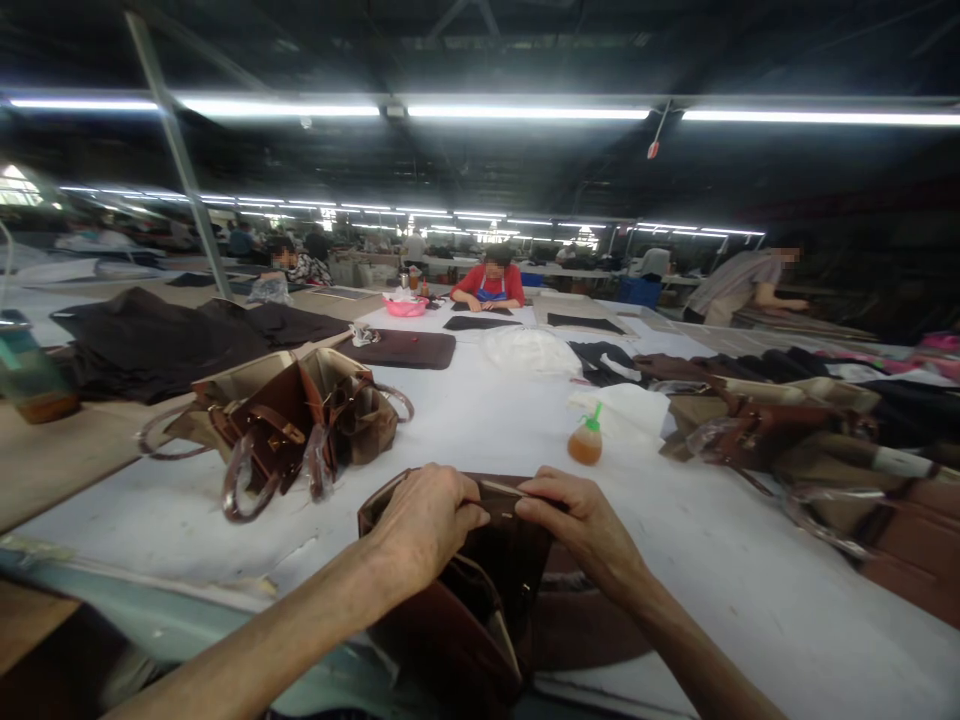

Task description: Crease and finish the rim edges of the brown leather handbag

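A brown handbag (442, 640) stands with its mouth spread at the front edge of the white table, its dark lining showing. My left hand (431, 515) pinches the far rim of the bag between thumb and fingers. On the same rim, a little to the right, my right hand (574, 515) also pinches the edge. The two thumbs face each other with a short stretch of rim between them. My left wrist and forearm hide part of the bag's left side. Beyond my right hand stands a squeeze bottle (585, 440) with a green nozzle and amber liquid.
Brown handbags (277, 420) with plastic-wrapped handles stand at the left, and more bags (780, 425) lie at the right. Dark material (157, 340) is heaped at the far left. A person in red (491, 285) sits across the table (480, 415) near a pink basin (405, 304).
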Tool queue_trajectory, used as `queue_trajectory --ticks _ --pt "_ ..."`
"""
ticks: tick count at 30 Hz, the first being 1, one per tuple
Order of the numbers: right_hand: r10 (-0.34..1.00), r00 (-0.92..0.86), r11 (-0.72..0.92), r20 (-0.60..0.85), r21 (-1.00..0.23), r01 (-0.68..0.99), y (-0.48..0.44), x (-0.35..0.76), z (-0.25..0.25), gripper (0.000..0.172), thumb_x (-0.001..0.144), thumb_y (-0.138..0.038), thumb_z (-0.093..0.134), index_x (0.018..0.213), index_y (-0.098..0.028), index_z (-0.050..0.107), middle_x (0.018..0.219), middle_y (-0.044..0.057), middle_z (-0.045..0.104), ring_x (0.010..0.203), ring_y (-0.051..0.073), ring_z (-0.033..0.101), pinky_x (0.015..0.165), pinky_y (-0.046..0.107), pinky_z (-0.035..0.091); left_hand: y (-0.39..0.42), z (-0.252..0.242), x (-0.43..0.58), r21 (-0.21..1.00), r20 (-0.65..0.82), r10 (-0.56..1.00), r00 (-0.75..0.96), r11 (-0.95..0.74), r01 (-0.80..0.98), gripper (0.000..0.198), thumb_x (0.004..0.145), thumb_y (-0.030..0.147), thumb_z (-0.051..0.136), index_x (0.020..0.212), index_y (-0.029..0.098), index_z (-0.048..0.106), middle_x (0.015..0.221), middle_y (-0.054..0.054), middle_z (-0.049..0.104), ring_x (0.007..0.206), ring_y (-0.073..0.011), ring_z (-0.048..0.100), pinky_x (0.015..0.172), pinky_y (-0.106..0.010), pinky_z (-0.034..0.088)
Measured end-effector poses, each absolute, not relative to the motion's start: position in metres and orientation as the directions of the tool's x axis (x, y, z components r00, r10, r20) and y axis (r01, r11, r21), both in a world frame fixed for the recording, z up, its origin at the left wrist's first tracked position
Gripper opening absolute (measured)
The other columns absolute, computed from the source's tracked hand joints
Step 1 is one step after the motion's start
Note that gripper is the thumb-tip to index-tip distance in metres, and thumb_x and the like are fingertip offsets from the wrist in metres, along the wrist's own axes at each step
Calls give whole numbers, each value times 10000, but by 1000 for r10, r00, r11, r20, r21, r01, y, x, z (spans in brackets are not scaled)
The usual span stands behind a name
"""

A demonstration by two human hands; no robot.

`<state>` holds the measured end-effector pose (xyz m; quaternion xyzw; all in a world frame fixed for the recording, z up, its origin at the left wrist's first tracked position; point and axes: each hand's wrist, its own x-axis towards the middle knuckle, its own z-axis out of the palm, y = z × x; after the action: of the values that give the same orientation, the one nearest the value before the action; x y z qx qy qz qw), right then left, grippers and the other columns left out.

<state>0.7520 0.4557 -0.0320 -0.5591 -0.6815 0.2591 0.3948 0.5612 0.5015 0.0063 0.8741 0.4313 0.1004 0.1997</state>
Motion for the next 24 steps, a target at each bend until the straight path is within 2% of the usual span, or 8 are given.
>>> queue_trajectory --ticks 4,8,12,15,17,20,22,24 --pt "959 -59 256 277 -755 603 456 751 -35 252 830 -368 531 700 -182 641 679 -4 498 627 131 476 562 236 339 496 9 565 272 28 847 531 -518 811 214 777 263 471 700 173 650 671 -63 624 645 -194 545 584 -282 333" --pt "946 -51 276 321 -709 649 457 750 -39 227 840 -343 521 717 -187 632 694 -2 507 661 141 488 594 243 343 492 11 565 183 99 833 544 -553 813 233 817 197 405 742 180 625 746 -56 605 668 -190 538 589 -287 351" --pt "941 -62 285 334 -678 678 458 749 -40 220 862 -317 484 738 -188 611 716 3 507 675 144 494 612 247 353 492 10 565 118 207 818 536 -565 816 199 817 206 443 737 180 623 852 -72 561 840 -220 492 707 -325 370" --pt "937 -88 289 337 -611 737 459 750 -40 203 871 -321 464 800 -197 609 751 14 517 709 158 502 646 258 366 495 10 566 149 261 803 536 -582 799 180 812 188 451 750 178 620 950 -75 540 924 -233 462 788 -355 357" --pt "940 -103 274 325 -539 797 459 751 -39 164 846 -333 512 871 -205 611 791 21 531 730 169 508 663 267 373 497 10 567 205 223 816 533 -574 793 196 816 159 424 753 166 609 934 -73 547 887 -214 483 775 -336 371" --pt "943 -111 251 312 -453 856 461 750 -37 209 776 -342 615 939 -211 613 843 28 543 760 181 514 667 270 381 498 12 569 242 146 831 537 -556 795 206 815 137 401 750 150 596 855 -74 568 807 -196 511 733 -312 380" --pt "941 -103 253 323 -464 849 462 748 -36 184 771 -327 623 914 -210 624 837 24 536 758 175 514 666 264 383 498 12 569 245 155 821 549 -570 784 207 818 138 400 744 151 593 828 -74 574 791 -192 520 724 -302 377" --pt "939 -81 261 334 -539 801 464 746 -36 117 794 -305 594 836 -204 638 795 12 519 728 157 510 653 251 384 498 12 568 251 165 816 555 -578 776 206 822 137 402 739 152 589 820 -69 575 775 -182 524 711 -286 376"
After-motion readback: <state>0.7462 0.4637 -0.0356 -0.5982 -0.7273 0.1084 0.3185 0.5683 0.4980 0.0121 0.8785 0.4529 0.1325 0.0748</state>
